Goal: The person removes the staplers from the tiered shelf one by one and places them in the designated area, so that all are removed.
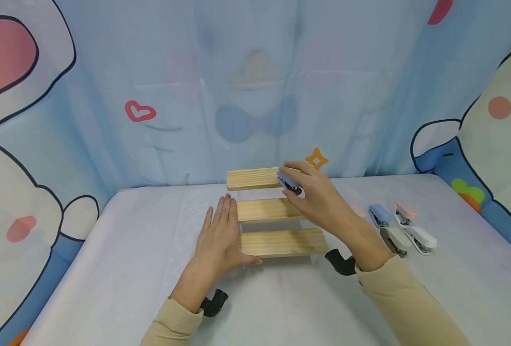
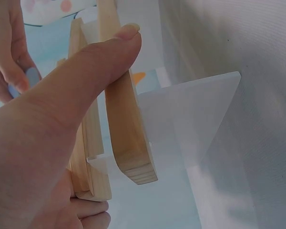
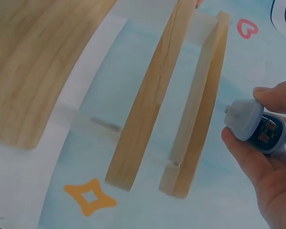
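A three-tier rack has wooden boards, with its top board (image 1: pixel 251 179), middle board (image 1: pixel 264 210) and bottom board (image 1: pixel 283 243) joined by clear side panels (image 2: pixel 190 112). My left hand (image 1: pixel 220 240) rests along the rack's left end with fingers straight. Its thumb (image 2: pixel 102 57) presses on the bottom board's front edge. Over the right part of the top board, my right hand (image 1: pixel 322 204) pinches a small blue stapler (image 1: pixel 289 182) between thumb and fingers. In the right wrist view the stapler (image 3: pixel 245 119) appears apart from the boards.
Several small staplers lie on the white table right of the rack: a blue one (image 1: pixel 380 215), a pink one (image 1: pixel 404 213), a white one (image 1: pixel 421 239) and a greyish-white one (image 1: pixel 395 239). A patterned blue curtain (image 1: pixel 186 154) hangs behind the table.
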`<control>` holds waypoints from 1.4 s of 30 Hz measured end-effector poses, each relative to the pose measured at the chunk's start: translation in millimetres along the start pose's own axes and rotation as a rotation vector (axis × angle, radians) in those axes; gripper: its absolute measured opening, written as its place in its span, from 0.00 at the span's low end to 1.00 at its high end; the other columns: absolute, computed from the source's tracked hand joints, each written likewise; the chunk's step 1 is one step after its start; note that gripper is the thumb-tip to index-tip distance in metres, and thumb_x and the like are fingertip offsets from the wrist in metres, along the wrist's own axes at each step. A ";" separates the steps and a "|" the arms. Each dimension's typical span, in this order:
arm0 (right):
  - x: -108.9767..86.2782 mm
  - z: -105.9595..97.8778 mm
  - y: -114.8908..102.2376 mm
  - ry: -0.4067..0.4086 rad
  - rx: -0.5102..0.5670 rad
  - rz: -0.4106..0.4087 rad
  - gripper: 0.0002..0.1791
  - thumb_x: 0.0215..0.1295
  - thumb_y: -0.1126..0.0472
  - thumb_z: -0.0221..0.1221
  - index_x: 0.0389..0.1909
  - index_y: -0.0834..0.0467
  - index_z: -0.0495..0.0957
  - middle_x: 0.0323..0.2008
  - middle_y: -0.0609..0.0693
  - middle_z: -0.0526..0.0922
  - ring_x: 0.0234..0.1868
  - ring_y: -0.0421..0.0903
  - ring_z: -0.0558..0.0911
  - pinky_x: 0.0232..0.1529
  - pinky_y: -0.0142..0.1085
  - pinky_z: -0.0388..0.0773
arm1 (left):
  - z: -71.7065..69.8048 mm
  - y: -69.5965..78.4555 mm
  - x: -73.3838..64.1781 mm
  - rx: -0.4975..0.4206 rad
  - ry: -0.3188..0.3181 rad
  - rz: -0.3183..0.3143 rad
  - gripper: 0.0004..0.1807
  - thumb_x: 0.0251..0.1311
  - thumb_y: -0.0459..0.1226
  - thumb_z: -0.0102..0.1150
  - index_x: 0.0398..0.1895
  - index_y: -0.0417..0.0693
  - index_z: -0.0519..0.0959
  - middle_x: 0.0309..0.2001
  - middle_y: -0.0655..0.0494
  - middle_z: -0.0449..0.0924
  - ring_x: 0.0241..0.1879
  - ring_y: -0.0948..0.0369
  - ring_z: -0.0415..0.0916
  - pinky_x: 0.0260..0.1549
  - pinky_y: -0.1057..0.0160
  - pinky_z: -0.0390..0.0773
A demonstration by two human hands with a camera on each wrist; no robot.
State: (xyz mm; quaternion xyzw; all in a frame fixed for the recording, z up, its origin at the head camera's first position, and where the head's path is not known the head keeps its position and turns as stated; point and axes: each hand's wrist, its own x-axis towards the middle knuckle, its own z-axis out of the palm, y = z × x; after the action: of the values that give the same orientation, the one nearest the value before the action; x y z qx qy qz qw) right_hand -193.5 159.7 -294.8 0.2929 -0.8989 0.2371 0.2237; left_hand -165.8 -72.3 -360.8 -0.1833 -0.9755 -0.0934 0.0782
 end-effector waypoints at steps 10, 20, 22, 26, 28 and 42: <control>-27.4 -13.2 7.5 0.012 0.002 0.063 0.27 0.62 0.69 0.65 0.63 0.66 0.74 0.63 0.62 0.74 0.60 0.61 0.78 0.50 0.51 0.82 | 0.2 -0.5 -0.1 -0.001 -0.004 -0.005 0.81 0.29 0.69 0.76 0.78 0.33 0.42 0.80 0.39 0.40 0.80 0.48 0.39 0.78 0.47 0.44; -54.2 -20.9 16.1 0.102 -0.024 0.056 0.27 0.58 0.71 0.67 0.60 0.67 0.77 0.59 0.63 0.78 0.57 0.61 0.80 0.46 0.52 0.83 | 0.6 -1.0 -0.5 -0.002 -0.013 -0.013 0.81 0.29 0.68 0.76 0.78 0.33 0.41 0.80 0.39 0.39 0.80 0.48 0.39 0.78 0.47 0.43; -58.7 -22.0 18.7 0.113 -0.033 0.049 0.27 0.57 0.72 0.67 0.60 0.67 0.77 0.59 0.63 0.78 0.56 0.60 0.80 0.45 0.51 0.83 | 0.5 -1.0 -0.6 0.004 -0.009 -0.012 0.81 0.29 0.68 0.76 0.78 0.33 0.42 0.80 0.39 0.39 0.80 0.48 0.40 0.78 0.47 0.44; -66.8 -22.6 24.0 0.119 -0.055 0.041 0.28 0.54 0.73 0.68 0.59 0.68 0.77 0.58 0.64 0.78 0.56 0.62 0.80 0.45 0.52 0.82 | 0.5 -0.7 -0.7 0.000 -0.004 -0.010 0.81 0.29 0.68 0.77 0.78 0.32 0.42 0.80 0.39 0.39 0.80 0.49 0.39 0.78 0.47 0.44; -70.5 -22.6 26.1 0.119 -0.059 0.042 0.28 0.53 0.73 0.69 0.58 0.68 0.77 0.58 0.64 0.78 0.56 0.62 0.80 0.44 0.53 0.82 | 0.8 -0.7 -0.6 -0.004 -0.005 -0.010 0.81 0.29 0.68 0.77 0.78 0.32 0.42 0.80 0.40 0.38 0.80 0.49 0.39 0.78 0.47 0.43; -93.5 -29.8 34.4 0.103 -0.129 0.091 0.30 0.50 0.73 0.71 0.57 0.67 0.78 0.57 0.62 0.79 0.54 0.60 0.81 0.45 0.53 0.82 | 1.2 0.0 -0.3 -0.014 0.000 -0.007 0.81 0.29 0.67 0.77 0.78 0.32 0.42 0.80 0.39 0.40 0.80 0.48 0.40 0.78 0.47 0.44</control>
State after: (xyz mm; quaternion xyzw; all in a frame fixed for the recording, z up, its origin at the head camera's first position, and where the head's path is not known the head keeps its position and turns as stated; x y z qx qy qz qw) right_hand -139.3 240.3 -332.1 0.2244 -0.9120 0.2032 0.2769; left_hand -165.7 -72.2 -362.0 -0.1803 -0.9754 -0.1005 0.0767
